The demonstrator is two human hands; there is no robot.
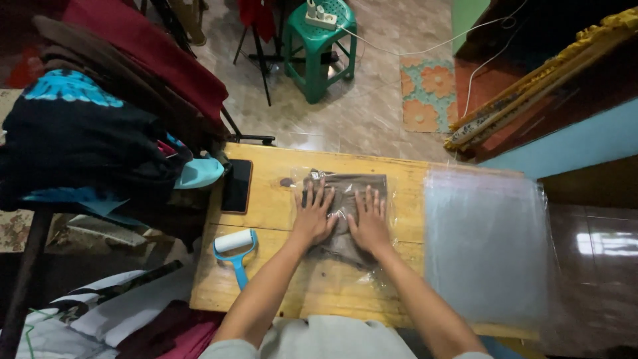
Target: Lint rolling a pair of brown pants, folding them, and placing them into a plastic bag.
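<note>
A folded brown garment (345, 199), already inside a clear bag (332, 266), is pressed flat mid-worktop (266, 292) by left hand (314, 216) and right hand (369, 223), fingers spread; bag sealing unclear

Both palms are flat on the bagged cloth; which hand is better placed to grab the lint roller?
Left. The left hand lies nearer the blue lint roller at the table's left edge; the right hand would have to cross over the bagged cloth.
</note>
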